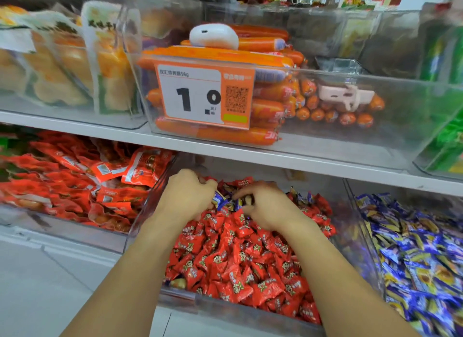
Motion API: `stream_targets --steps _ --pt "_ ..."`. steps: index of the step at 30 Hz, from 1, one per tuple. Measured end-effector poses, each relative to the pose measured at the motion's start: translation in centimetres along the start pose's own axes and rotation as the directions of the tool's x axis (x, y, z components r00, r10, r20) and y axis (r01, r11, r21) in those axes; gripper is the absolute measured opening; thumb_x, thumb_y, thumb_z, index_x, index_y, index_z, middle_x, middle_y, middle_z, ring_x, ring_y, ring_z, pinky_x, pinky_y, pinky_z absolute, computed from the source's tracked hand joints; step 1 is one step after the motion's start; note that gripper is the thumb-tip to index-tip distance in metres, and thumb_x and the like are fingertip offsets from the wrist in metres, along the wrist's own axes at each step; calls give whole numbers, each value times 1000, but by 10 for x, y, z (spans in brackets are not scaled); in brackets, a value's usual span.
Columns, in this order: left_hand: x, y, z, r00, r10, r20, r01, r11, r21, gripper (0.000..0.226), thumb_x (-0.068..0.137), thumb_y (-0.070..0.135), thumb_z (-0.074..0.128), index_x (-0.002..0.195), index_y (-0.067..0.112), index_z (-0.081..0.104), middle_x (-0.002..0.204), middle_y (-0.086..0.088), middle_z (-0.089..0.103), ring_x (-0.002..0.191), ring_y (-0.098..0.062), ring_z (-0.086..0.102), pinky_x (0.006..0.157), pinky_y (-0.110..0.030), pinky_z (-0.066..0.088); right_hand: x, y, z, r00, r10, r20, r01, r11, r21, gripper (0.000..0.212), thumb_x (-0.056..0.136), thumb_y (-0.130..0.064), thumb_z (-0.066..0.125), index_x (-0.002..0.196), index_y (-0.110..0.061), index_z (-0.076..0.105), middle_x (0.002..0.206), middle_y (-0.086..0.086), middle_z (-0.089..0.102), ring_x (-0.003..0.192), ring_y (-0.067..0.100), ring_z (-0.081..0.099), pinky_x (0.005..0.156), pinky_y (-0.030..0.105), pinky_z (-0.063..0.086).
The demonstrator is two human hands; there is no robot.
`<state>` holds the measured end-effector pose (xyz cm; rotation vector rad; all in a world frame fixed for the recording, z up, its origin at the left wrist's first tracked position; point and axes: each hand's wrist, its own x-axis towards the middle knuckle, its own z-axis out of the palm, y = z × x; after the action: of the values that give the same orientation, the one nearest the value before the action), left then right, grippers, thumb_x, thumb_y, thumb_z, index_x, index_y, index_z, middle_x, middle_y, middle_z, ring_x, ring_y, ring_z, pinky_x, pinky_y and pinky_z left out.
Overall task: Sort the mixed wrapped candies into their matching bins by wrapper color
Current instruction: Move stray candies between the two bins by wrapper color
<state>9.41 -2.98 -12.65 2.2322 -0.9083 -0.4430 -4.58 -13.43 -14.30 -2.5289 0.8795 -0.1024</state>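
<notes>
- Both hands are deep in the clear bin of red candies (233, 256), working at its far end.
- Left hand (186, 195) is curled, its fingers closed around a few blue-wrapped candies (221, 200) that sit between the two hands.
- Right hand (263, 206) has its fingers bent down into the same cluster, seemingly pinching a blue piece; the exact grip is hidden by the knuckles.
- Both forearms reach forward and slightly inward, wrists angled down, under the white shelf (225, 148) above the hands.
- Nearer than the hands, the bin looks almost wholly red, so that part seems sorted.
- Beyond and to the right of the right hand, more blue strays (304, 198) lie among the red, so work remains.
- Further right of the right hand sits the bin of blue candies (426, 256), the likely destination.
</notes>
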Motion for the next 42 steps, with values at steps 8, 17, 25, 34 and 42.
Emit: stream_targets --steps 8,17,25,34,42 --pt "-12 7 -3 993 -79 87 93 981 -170 25 97 30 45 95 11 61 51 -18 61 26 -13 41 41 -20 29 -21 -5 -14 984 23 -179 63 886 459 23 89 -21 73 111 -26 70 96 -9 69 67 3 65 61 9 45" --pt "-52 29 21 918 135 373 85 851 -519 41 96 41 56 87 1 60 55 -13 62 35 -14 47 33 -16 25 -57 0 -20 993 -88 -81 119 826 552 36 83 -8 76 115 -19 67 90 -2 75 73 9 70 78 35 59" --pt "-72 31 22 885 187 427 55 868 -493 12 93 8 64 100 -1 62 64 -11 65 52 -19 59 50 -29 47 -98 21 -48 998 -27 63 -18 788 615 30 84 -2 76 109 -17 71 87 -3 70 62 11 68 64 20 53" --pt "-119 70 48 881 342 326 -141 849 -510 14 95 6 59 102 14 68 63 -10 61 54 -17 53 54 -28 45 -159 69 -87 997 49 -65 15 676 736 23 90 1 67 106 -14 69 99 9 73 75 16 71 69 26 56" --pt "-135 168 136 716 639 280 -535 760 -369 31 92 14 62 120 26 61 98 1 69 86 -14 68 81 -26 52 -209 138 -112 897 268 -352 84 677 731 16 90 -14 70 105 -20 73 71 5 67 58 14 59 55 25 50"
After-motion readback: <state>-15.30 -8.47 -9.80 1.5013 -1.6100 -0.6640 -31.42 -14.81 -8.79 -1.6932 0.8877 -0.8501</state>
